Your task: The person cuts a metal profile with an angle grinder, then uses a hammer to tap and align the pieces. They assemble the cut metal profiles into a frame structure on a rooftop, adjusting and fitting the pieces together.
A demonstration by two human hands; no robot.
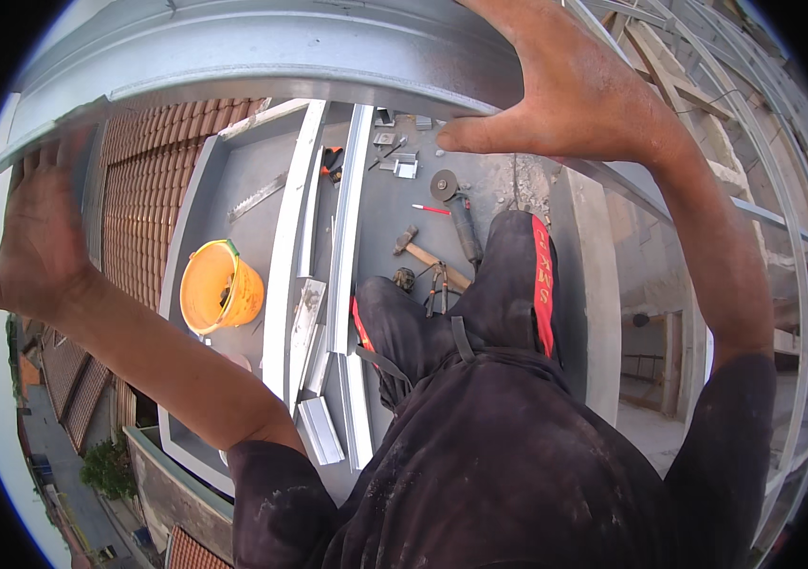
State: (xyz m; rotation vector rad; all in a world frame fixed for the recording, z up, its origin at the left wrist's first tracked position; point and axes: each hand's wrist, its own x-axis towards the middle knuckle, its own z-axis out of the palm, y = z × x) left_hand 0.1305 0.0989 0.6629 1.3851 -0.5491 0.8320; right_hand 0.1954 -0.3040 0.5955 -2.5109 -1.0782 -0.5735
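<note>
A long galvanized metal channel (300, 66) spans the top of the view. My left hand (44, 237) is raised at the far left, palm showing and thumb stretched outward. Its fingers reach up to the channel's left end, which partly covers their tips. Up against the channel at the upper right is my right hand (565, 90), spread wide. Its thumb points left just below the channel's lower edge, while the other fingers run past the top of the picture, so their tips are hidden. Neither hand is visibly wrapped round the channel.
Below lie long metal profiles (338, 275), a yellow bucket (219, 289), an angle grinder (463, 228), a hammer (432, 258), pliers (437, 289) and a red marker (431, 209). A low parapet (186, 218) borders tiled roofs (153, 171) at left. Metal framing (793, 218) rises at right.
</note>
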